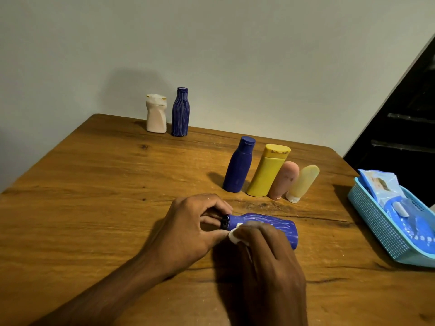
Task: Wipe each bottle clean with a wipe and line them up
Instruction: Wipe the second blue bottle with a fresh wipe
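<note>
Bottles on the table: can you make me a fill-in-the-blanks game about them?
1. The left hand holds the lying blue bottle by its ____ end.
2. The right hand presses a white ____ against that bottle.
3. The wipes packet sits in a light blue ____.
4. The yellow bottle stands in a row of ____ bottles.

Missing words: cap; wipe; basket; four

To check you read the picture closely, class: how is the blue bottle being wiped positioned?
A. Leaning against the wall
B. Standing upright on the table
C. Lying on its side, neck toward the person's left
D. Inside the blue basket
C: the blue bottle lies sideways on the wooden table, the left hand pinching its neck while the right hand presses a white wipe on it.
</note>
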